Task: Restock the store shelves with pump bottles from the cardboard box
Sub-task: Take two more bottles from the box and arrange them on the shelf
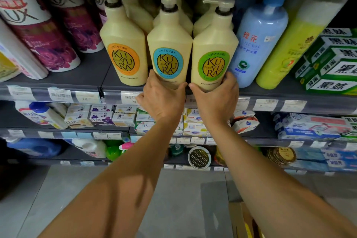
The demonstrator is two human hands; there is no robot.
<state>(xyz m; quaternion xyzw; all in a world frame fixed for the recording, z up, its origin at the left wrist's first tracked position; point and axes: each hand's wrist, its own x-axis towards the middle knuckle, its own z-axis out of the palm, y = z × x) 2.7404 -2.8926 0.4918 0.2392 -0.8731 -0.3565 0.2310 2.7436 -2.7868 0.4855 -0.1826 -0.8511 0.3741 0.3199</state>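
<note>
Since these cream plastic pump bottles (139,15) look full, stiff and smooth, I judge them heavy and slippery, best held low round the body. The left hand (164,98) grips the blue-labelled bottle (169,44) low on the dark grey shelf (87,75); the right hand (214,98) grips the green-labelled bottle (214,44) just right of it, and the orange-labelled bottle (123,44) stands left. Three in front, at least three behind.
</note>
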